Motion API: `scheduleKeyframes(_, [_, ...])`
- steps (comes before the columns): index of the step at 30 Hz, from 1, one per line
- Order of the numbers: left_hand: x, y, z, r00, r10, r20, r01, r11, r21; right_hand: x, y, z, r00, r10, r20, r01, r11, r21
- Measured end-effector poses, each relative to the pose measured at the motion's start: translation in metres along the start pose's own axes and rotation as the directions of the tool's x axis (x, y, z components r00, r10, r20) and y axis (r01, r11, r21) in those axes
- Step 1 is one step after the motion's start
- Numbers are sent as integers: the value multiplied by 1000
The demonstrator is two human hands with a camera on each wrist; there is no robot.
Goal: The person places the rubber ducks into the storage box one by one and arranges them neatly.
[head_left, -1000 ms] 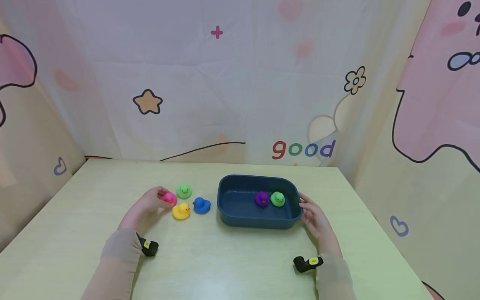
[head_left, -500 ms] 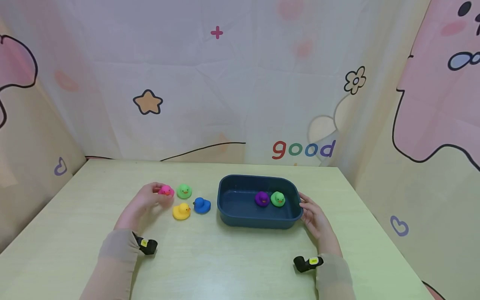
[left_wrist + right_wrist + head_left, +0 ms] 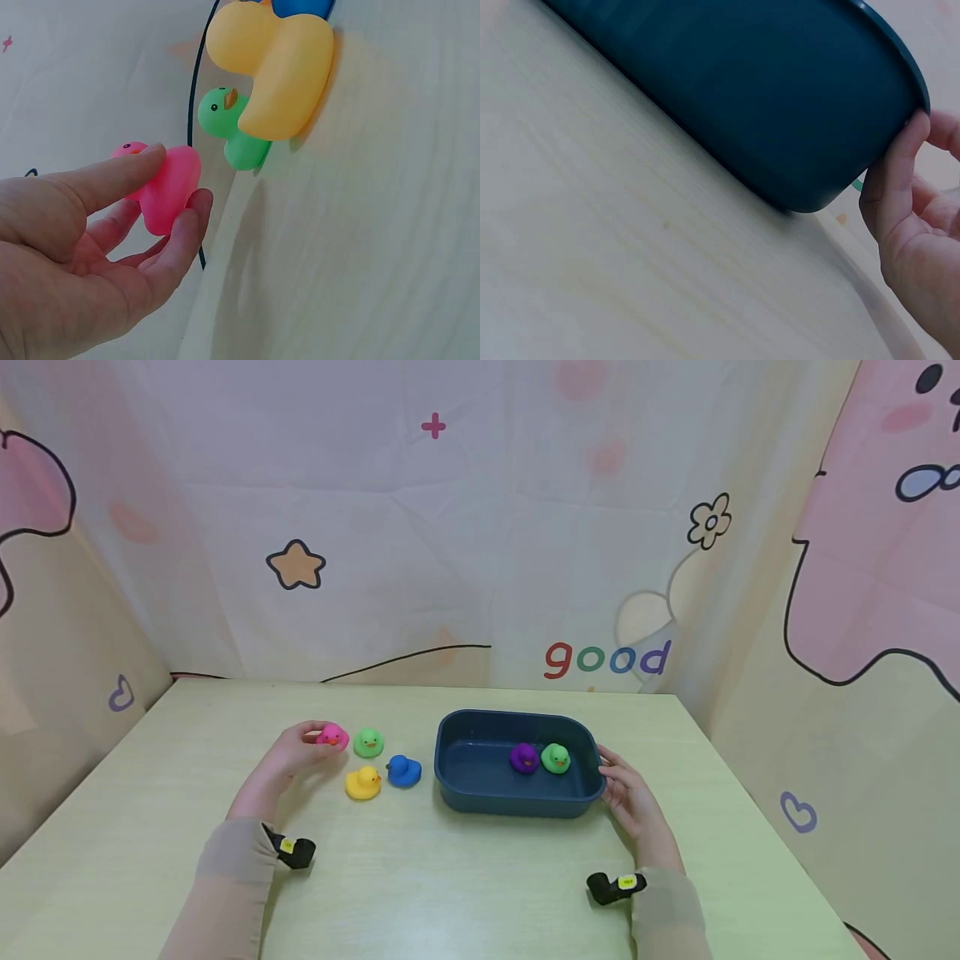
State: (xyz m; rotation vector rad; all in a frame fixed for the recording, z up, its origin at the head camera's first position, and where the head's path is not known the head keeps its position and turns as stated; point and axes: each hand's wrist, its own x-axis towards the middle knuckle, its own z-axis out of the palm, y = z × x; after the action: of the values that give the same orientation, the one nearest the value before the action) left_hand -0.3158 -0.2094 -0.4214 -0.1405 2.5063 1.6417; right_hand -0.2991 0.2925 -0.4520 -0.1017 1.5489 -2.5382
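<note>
My left hand (image 3: 297, 750) pinches a pink rubber duck (image 3: 171, 191) between thumb and fingers; the left wrist view shows it raised off the tabletop. Just right of it sit a green rubber duck (image 3: 368, 742), a yellow one (image 3: 363, 783) and a blue one (image 3: 404, 771). A dark blue rectangular bin (image 3: 495, 802) stands to their right, with a purple duck (image 3: 524, 758) and another green duck (image 3: 556, 758) side by side on its floor. The fingers of my right hand (image 3: 628, 793) rest against the outside of the bin's right end, just below the rim (image 3: 907, 64).
A pale wood-grain table (image 3: 420, 885) carries everything. Behind it and at both sides hang printed cloth walls (image 3: 450, 568). Black wrist cameras sit at the left cuff (image 3: 297, 853) and the right cuff (image 3: 611, 888).
The left hand has lifted the pink duck and drawn it slightly back and left, away from the yellow duck. Right hand, bin and the other ducks stay put.
</note>
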Motion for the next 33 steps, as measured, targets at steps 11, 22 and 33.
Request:
scheduleKeyframes(11, [1, 0, 3, 999, -20, -47, 16, 996, -93, 0, 1, -2, 1000, 7, -4, -7, 1000, 17])
scheduleKeyframes(22, [-1, 3, 6, 995, -76, -69, 62, 981, -182, 1, 0, -2, 1000, 14, -7, -14, 1000, 6])
scheduleKeyframes(33, [5, 16, 20, 999, -39, -36, 31, 981, -194, 1, 0, -2, 1000, 7, -14, -7, 1000, 16])
